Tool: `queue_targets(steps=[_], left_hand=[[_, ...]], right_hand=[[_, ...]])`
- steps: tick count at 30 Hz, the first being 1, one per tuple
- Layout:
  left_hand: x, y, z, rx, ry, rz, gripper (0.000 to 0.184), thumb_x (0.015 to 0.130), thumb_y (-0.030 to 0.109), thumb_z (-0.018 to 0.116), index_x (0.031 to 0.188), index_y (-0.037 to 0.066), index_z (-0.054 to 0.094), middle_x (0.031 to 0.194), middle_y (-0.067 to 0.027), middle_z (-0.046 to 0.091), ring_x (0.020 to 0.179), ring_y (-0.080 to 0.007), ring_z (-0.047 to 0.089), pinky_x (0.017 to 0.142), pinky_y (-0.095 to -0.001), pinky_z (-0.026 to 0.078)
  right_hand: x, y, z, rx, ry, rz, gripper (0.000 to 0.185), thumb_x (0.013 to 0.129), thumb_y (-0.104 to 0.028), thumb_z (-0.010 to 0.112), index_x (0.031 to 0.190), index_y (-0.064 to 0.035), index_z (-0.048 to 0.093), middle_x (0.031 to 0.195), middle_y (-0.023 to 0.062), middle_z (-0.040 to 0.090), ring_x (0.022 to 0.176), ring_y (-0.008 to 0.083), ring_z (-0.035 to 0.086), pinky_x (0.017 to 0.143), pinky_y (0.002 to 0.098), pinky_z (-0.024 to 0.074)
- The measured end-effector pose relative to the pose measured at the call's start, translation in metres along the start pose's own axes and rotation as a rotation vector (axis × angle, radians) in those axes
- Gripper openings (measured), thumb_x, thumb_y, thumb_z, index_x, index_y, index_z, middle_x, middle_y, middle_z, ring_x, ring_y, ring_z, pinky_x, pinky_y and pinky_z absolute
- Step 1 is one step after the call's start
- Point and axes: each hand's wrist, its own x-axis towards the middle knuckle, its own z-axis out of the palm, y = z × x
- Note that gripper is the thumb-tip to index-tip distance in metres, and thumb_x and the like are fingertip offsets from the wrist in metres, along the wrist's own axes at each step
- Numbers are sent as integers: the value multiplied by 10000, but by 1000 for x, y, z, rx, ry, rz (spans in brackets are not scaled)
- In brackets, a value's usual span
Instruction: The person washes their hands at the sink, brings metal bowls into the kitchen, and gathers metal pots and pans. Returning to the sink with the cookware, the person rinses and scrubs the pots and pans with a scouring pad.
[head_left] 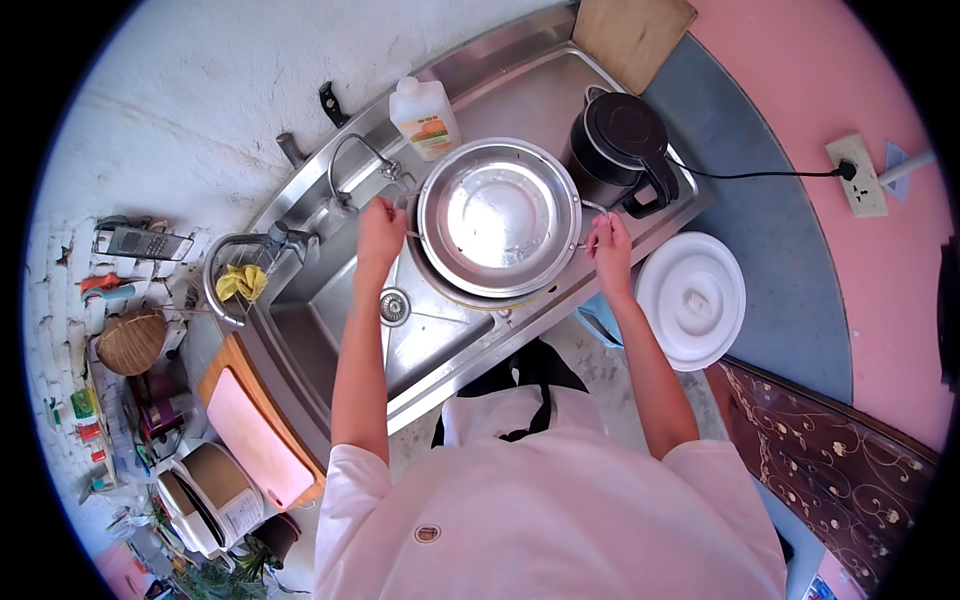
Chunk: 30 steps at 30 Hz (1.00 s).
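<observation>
the left hand [382, 238] grips the left handle [412, 234] of a shiny, round, stainless-steel pan [497, 218]; the pan is between the two hands, over a silvery metal sink unit [520, 90]. the right hand [609, 246] grips its right handle [595, 206], with a black, cylindrical, lidded kettle [625, 130] standing just beyond.

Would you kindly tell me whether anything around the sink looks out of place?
The black kettle looks oddly placed: it stands on the metal sink unit, with a cord running to the wall socket, an unusual spot for something apparently electrical.
</observation>
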Motion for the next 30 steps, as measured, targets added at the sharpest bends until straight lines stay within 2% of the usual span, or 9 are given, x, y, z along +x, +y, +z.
queue_targets(steps=[6,7,10,17,20,22,24,28,30], left_hand=[[-76,-29,-76,-75,128,-129,188,833,140,523,862,-44,555,657,-87,561,598,-119,506,562,-267,412],[-97,-36,-88,-136,172,-180,168,818,131,530,844,-34,553,633,-119,547,570,-153,507,561,-289,412],[-166,-76,-117,-138,195,-347,167,850,138,502,859,-24,544,664,-35,524,598,-80,457,555,-234,387],[-270,-172,-137,-27,250,-652,273,842,235,485,849,-36,524,670,-99,523,620,-172,489,589,-310,403],[-293,-210,-126,-50,244,-749,297,828,236,489,891,-52,525,761,-168,573,697,-258,549,654,-362,421],[-294,-239,-108,-302,255,-893,305,812,204,493,971,-55,527,800,-149,576,737,-215,556,680,-327,427],[-286,-241,-90,-333,333,-844,327,797,174,502,1028,-57,521,797,-128,576,742,-185,553,696,-299,431],[-259,-273,-45,-525,369,-844,307,786,122,511,1033,-60,494,815,-135,590,732,-195,569,678,-299,435],[-236,-285,-33,-402,331,-887,299,754,138,523,987,-48,522,806,-162,592,727,-245,579,690,-327,441]], right_hand=[[-27,-76,37,-26,-210,26,206,910,-199,404,839,-27,491,544,1,453,473,62,405,433,204,330],[-35,-79,48,-43,-283,41,212,905,-202,418,836,-19,497,549,11,465,478,67,420,436,214,338],[-64,-70,90,-170,-397,-15,201,872,-190,459,845,7,491,573,91,508,498,139,479,482,293,376],[-122,-11,184,-473,-682,-29,176,779,-114,498,879,30,479,680,187,570,659,323,572,599,396,418],[-134,30,217,-570,-702,18,246,765,-121,508,948,36,457,716,184,585,690,322,584,639,391,439],[-134,51,236,-658,-672,67,255,762,-130,509,949,35,459,728,189,585,698,328,584,642,390,440],[-122,74,245,-718,-633,-1,239,754,-128,501,940,20,477,699,177,576,667,304,583,613,382,438],[-102,130,256,-843,-467,51,234,743,-121,538,934,-4,470,708,111,542,652,215,553,605,331,442],[-89,162,267,-863,-434,36,235,737,-120,543,930,-6,471,705,111,541,650,214,552,605,333,443]])
